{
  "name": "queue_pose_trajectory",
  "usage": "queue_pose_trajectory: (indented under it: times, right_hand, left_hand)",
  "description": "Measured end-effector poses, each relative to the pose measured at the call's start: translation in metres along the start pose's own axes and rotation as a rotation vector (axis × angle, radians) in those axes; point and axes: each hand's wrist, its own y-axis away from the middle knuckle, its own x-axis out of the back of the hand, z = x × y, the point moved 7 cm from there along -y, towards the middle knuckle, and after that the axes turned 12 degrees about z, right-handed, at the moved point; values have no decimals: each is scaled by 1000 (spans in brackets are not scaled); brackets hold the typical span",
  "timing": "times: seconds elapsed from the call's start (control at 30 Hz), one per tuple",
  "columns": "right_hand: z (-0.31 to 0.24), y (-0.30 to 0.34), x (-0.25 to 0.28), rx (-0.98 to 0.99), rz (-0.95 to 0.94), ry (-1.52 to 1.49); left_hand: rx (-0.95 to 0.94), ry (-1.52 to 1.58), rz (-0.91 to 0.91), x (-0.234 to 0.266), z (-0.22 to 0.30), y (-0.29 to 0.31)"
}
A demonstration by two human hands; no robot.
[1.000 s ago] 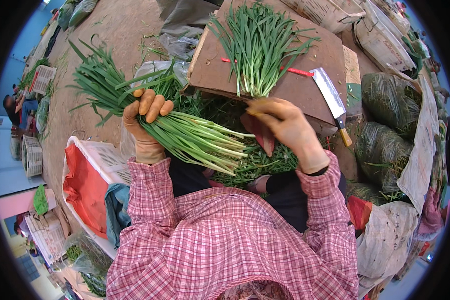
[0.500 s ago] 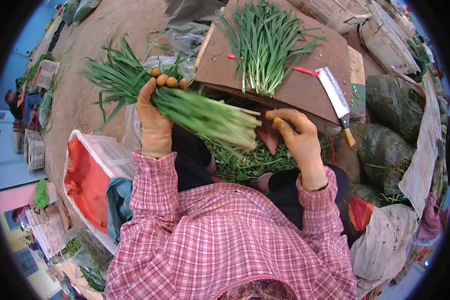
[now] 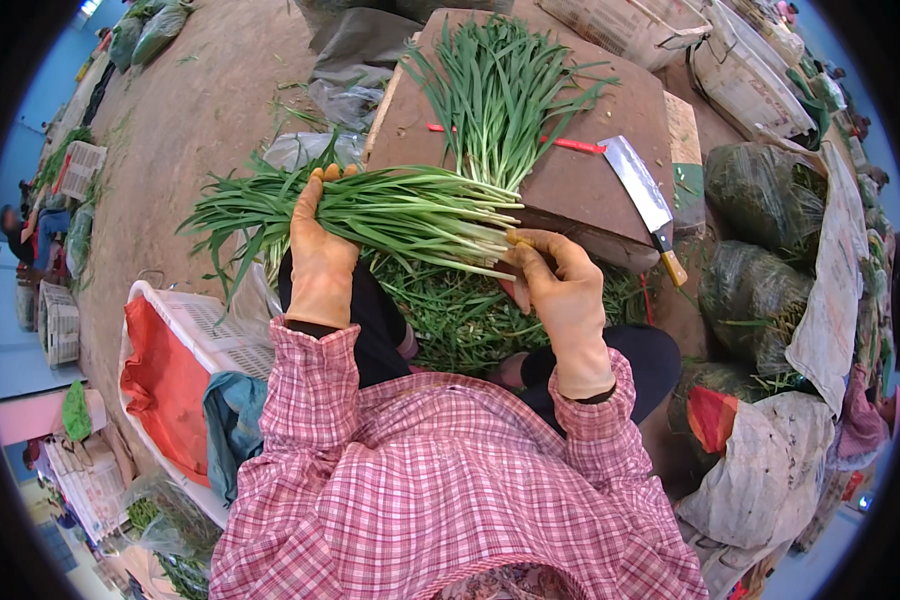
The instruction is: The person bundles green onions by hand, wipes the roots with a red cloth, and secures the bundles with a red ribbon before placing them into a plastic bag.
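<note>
My left hand (image 3: 322,262), in a tan glove, is wrapped around a bunch of green chives (image 3: 400,207) held level above my lap. The leafy ends hang out to the left and the pale stem ends point right. At those stem ends my gloved right hand (image 3: 570,300) has thumb and fingers pinched together on the lowest stems. A second pile of chives (image 3: 505,110) lies on the brown board (image 3: 580,210) ahead, across a red strap (image 3: 573,145). To its right rests a cleaver (image 3: 638,182) with a wooden handle.
Loose chive trimmings (image 3: 450,320) cover the ground between my legs. A white crate (image 3: 220,320) with a red lining stands at the left. Plastic-wrapped bundles of greens (image 3: 760,290) are stacked at the right. Baskets (image 3: 750,80) stand at the far right.
The bunch was blurred with motion and tilted down to the right; now it is steady and nearly level. My right hand has moved left and closed on the stem ends.
</note>
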Motion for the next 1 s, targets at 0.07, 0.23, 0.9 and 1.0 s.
queue_pose_trajectory:
  times: [0.07, 0.23, 0.9, 1.0]
  right_hand:
    - [-2, 7, -2, -132, -28, -56]
    - [22, 6, -9, -431, -118, 30]
    - [64, -19, -48, -538, -170, -354]
    - [47, -14, -11, -469, -133, -613]
  left_hand:
    - [-22, 33, -1, 4, 2, -3]
    - [-106, 52, -101, -4, -5, 14]
    - [-45, -3, -238, -15, -24, 17]
    - [-50, 77, -93, -8, 13, -2]
